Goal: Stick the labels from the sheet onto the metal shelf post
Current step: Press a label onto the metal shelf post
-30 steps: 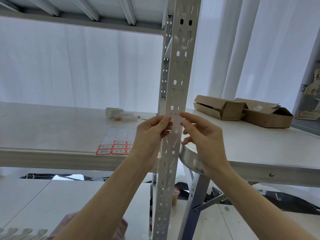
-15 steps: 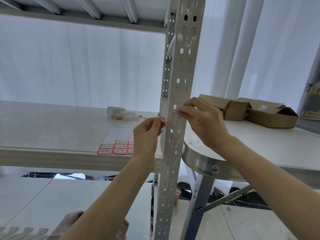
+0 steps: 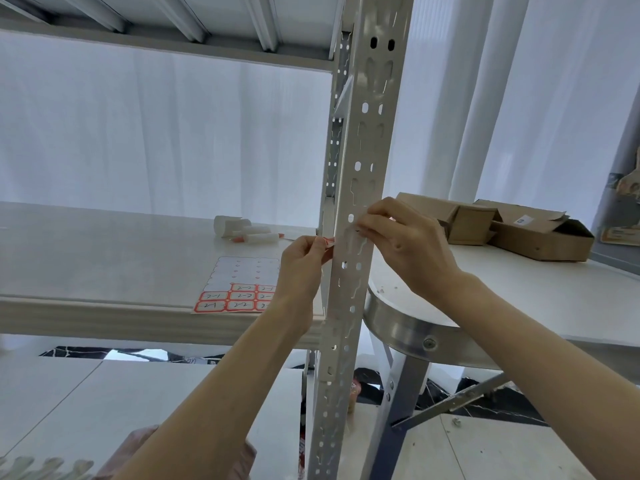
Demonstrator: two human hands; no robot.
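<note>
Label (image 3: 328, 241): red-edged, pinched by the left hand (image 3: 300, 268) against the post's left edge.
Post (image 3: 360, 209): upright, perforated; right hand (image 3: 403, 249) fingertips press its front face.
Sheet (image 3: 239, 289): flat on the shelf (image 3: 104, 268), part peeled.
Cardboard boxes (image 3: 540, 233): open on the desk (image 3: 519, 292); contents unseen.

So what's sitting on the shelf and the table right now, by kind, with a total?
Label sheet: 1, on the shelf
Cardboard boxes: 2, one beside the other, on the table
White cylinder-shaped items near the post: a small cluster, too blurred to separate, counted as 1
Total: 4
</note>
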